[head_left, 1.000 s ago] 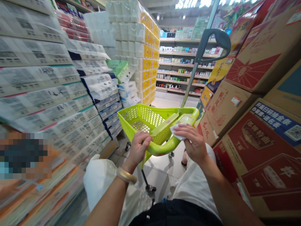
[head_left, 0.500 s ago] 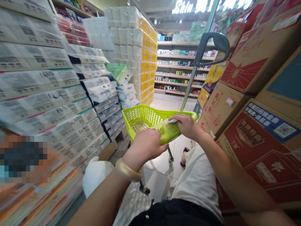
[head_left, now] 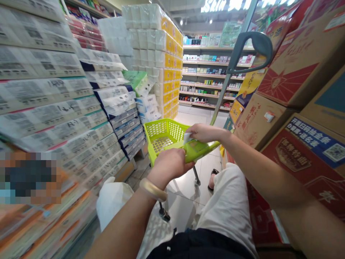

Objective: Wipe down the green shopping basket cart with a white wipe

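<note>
A lime-green plastic shopping basket (head_left: 176, 129) with perforated walls sits in front of me on a wheeled metal frame (head_left: 197, 177). My left hand (head_left: 171, 163) is wrapped round its near rim, and a gold-coloured bangle (head_left: 153, 190) circles that wrist. Over the basket's near panel, my right hand (head_left: 203, 132) is closed on a white wipe (head_left: 187, 137), which touches the panel near its inner edge. Most of the wipe is hidden under the fingers. Behind the right hand, a metal pole (head_left: 221, 97) rises to a grey loop handle (head_left: 232, 54).
Stacked white paper packs (head_left: 64, 118) line the left side, with yellow-and-white tissue bundles (head_left: 169, 64) beyond. Cardboard cartons (head_left: 283, 79) rise close on the right. Stocked shelves (head_left: 205, 77) stand at the back. Tiled floor (head_left: 179, 208) shows around the wheels.
My right hand has slid left along the basket's near panel with the wipe, toward my left hand. My left hand still grips the rim. The view has shifted slightly.
</note>
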Tool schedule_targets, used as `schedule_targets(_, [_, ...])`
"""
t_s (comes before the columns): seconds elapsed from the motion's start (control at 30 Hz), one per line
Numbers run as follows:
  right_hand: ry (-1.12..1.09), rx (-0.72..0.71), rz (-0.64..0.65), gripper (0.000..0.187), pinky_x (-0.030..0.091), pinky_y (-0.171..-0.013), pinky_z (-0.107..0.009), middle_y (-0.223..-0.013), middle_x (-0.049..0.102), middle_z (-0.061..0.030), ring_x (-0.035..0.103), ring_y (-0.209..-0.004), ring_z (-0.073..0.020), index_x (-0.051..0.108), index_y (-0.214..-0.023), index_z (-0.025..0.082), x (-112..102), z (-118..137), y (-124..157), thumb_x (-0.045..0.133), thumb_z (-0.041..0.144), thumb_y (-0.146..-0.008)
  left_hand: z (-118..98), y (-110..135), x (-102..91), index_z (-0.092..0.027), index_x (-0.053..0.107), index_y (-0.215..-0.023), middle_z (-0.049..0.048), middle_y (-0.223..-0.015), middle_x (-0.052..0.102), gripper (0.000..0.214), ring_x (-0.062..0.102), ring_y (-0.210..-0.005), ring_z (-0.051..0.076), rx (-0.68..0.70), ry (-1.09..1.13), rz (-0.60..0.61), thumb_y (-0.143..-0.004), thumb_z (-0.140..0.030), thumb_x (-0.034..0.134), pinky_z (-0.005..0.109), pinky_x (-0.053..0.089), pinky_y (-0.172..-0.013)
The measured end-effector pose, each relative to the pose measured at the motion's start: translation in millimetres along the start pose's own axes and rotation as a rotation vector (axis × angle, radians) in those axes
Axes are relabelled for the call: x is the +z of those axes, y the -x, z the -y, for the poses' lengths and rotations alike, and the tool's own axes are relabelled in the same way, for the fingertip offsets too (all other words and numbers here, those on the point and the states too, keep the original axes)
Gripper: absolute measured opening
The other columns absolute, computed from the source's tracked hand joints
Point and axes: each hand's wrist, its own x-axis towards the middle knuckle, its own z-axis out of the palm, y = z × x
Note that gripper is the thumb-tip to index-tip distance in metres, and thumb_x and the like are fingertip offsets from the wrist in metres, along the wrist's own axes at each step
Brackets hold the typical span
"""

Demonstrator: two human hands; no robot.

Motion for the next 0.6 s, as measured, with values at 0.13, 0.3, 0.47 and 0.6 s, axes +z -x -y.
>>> schedule_targets(0.13, [-0.071, -0.125, 0.037, 0.030, 0.043, -0.058, -0.016, -0.082, 0.074, 0.0030, 0.060, -0.065, -0.0097, 0.074, -0.090, 0.020, 1.1, 1.6, -3.1, 0.048, 0.008, -0.081, 4.1, -0.3, -1.4, -0.021, 0.069, -0.094, 0.0133, -0.088, 0.075, 0.048, 0.070, -0.085, 0.031, -0.010, -0.006, -0.001, -0.081, -0.063, 0.050, 0.037, 0.050, -0.070])
schedule_targets(0.3, [0.175, 0.096, -0.043, 0.025, 0.035, -0.047, -0.019, -0.059, 0.068, 0.0033, 0.051, -0.046, -0.0083, 0.075, -0.079, 0.018, -5.7, -16.9, 4.5, 0.053, 0.008, -0.077, 9.0, 0.7, -1.4, -0.024, 0.070, -0.095, 0.0109, -0.085, 0.074, 0.047, 0.069, -0.085, 0.031, -0.012, -0.011, -0.023, -0.079, -0.064, 0.052, 0.036, 0.049, -0.069])
schedule_targets(0.47, [0.130, -0.095, -0.249, 0.042, 0.049, -0.070, -0.021, -0.088, 0.077, 0.0012, 0.069, -0.076, -0.0144, 0.075, -0.102, 0.023, 12.7, -5.8, 21.4, 0.047, 0.005, -0.077, 10.2, 1.9, -3.0, -0.025, 0.069, -0.095, 0.0095, -0.086, 0.075, 0.046, 0.069, -0.084, 0.031, -0.014, -0.009, -0.018, -0.079, -0.064, 0.051, 0.035, 0.047, -0.066])
schedule_targets(0.6, [0.037, -0.132, -0.478, 0.044, 0.054, -0.083, -0.027, -0.103, 0.077, -0.0030, 0.072, -0.093, -0.0184, 0.075, -0.105, 0.021, 35.2, -6.9, 39.7, 0.045, 0.003, -0.079, 11.5, 2.3, -3.3, -0.025, 0.069, -0.092, 0.0090, -0.087, 0.075, 0.045, 0.070, -0.084, 0.030, -0.016, -0.014, -0.028, -0.079, -0.064, 0.051, 0.034, 0.047, -0.066])
